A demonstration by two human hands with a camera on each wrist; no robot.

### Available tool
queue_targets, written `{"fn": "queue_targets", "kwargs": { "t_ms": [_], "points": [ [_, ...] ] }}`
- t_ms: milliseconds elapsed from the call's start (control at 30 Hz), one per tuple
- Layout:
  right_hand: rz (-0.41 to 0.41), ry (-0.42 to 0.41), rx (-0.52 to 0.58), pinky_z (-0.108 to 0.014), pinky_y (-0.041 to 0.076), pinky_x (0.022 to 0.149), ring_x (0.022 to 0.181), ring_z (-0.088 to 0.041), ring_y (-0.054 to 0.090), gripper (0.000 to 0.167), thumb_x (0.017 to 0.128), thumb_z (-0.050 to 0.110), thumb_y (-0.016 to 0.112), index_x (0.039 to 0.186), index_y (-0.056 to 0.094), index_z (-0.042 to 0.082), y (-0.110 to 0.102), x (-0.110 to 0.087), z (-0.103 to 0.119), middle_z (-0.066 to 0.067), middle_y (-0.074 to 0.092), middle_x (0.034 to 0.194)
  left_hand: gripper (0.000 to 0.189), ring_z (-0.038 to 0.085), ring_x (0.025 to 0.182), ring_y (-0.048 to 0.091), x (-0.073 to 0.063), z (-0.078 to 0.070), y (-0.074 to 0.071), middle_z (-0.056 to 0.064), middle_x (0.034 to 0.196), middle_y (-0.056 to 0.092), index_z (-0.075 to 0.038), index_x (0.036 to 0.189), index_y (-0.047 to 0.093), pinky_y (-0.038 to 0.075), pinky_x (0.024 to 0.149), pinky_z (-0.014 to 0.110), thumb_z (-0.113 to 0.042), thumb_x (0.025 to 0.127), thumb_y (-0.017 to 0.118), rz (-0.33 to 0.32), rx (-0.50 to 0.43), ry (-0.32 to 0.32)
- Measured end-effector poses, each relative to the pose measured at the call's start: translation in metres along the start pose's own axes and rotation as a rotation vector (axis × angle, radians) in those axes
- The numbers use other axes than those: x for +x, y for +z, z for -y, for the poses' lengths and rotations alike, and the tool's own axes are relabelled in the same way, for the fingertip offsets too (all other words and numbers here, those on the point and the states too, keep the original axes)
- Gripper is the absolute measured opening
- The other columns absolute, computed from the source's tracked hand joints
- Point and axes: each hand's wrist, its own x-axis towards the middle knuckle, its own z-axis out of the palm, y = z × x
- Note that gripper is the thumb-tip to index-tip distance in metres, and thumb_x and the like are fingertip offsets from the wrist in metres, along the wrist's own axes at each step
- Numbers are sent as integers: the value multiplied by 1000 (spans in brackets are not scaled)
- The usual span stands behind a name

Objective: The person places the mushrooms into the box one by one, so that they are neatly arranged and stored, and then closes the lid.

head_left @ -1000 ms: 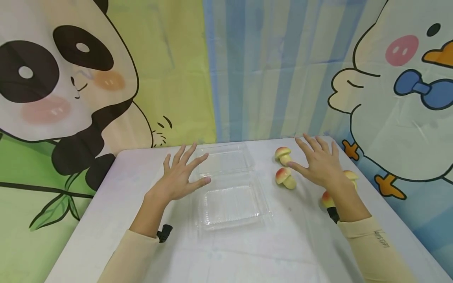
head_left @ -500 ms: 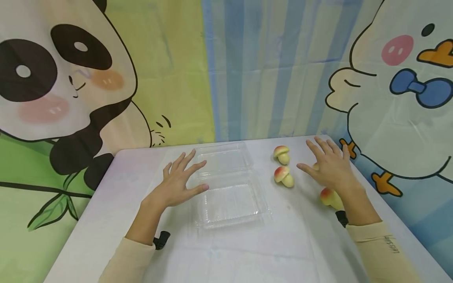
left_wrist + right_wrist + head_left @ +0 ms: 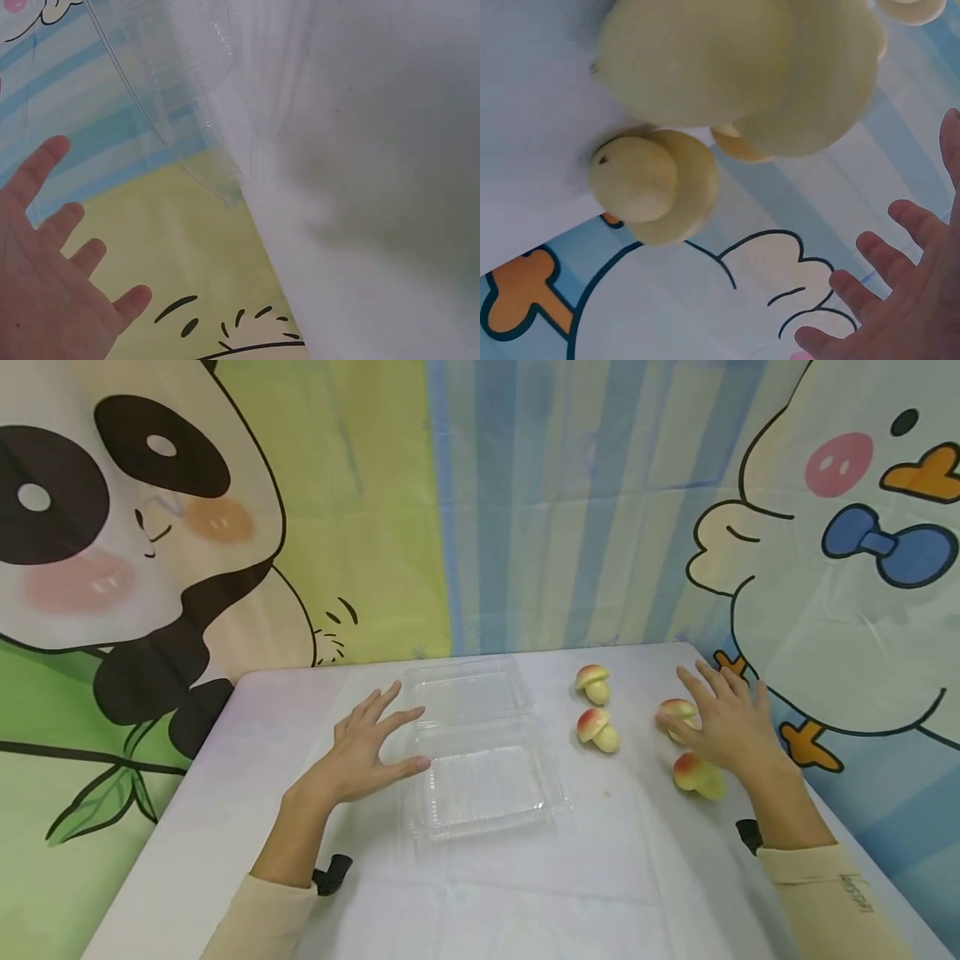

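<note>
Fingers spread, my left hand [image 3: 358, 762] hovers at the left side of a clear plastic clamshell box [image 3: 487, 785], which lies unfolded with its lid [image 3: 468, 692] toward the back. My right hand [image 3: 726, 718] is also spread and holds nothing; it overlaps a toy mushroom [image 3: 678, 714] with a red-and-yellow cap. A second mushroom [image 3: 699, 777] lies just in front of that one, left of the wrist. Two more mushrooms, a rear one [image 3: 593, 683] and a nearer one [image 3: 597, 730], lie between the box and the right hand. In the right wrist view, a pale mushroom [image 3: 705, 60] looms large beside the open fingers.
A white cloth covers the table [image 3: 525, 893]. Behind it hangs a printed curtain [image 3: 525, 510] with a panda on the left and a white bird on the right. Black camera mounts show at both wrists, the left mount [image 3: 332, 874] over the cloth.
My right hand has moved right and slightly toward me, uncovering the two right-hand mushrooms. My left hand has drifted a little left. The box and mushrooms stay where they were.
</note>
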Motion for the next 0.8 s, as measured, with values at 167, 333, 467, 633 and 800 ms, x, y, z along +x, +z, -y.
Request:
{"fn": "queue_targets", "kwargs": {
  "t_ms": [167, 333, 467, 633, 800],
  "points": [
    [7, 19, 26, -81, -8, 111, 146, -59, 15, 88, 98, 70, 47, 164, 23, 15, 0, -9, -15, -24, 16, 168, 81, 36, 158, 5, -2, 2, -1, -3, 173, 8, -34, 154, 47, 11, 114, 73, -73, 86, 67, 7, -32, -1],
    [-10, 37, 31, -82, -5, 111, 145, -61, 14, 86, 100, 68, 46, 164, 23, 14, 4, -14, -31, -26, 19, 166, 79, 35, 158, 4, -7, 6, -1, -6, 173, 6, -39, 152, 47, 10, 114, 72, -70, 84, 71, -10, -70, -22],
    [-26, 45, 23, -84, 2, 110, 142, -63, 17, 85, 100, 65, 49, 164, 23, 15, 7, -17, -43, -27, 24, 163, 79, 34, 158, 5, -7, 8, -1, -8, 173, 6, -39, 151, 49, 12, 112, 72, -68, 83, 75, -14, -102, -18],
    [-25, 36, 28, -85, 9, 107, 139, -64, 21, 83, 101, 60, 51, 165, 21, 16, 12, -22, -53, -29, 26, 161, 80, 36, 158, 6, -5, 9, 1, -9, 172, 7, -37, 150, 51, 12, 113, 72, -68, 81, 76, -10, -118, -4],
    [-7, 35, 99, -84, 14, 103, 139, -66, 20, 85, 101, 59, 53, 165, 19, 15, 20, -24, -61, -31, 23, 162, 85, 36, 158, 3, -7, 12, 1, -9, 172, 6, -38, 150, 50, 11, 111, 74, -67, 76, 82, -21, -145, -18]
  ]
}}
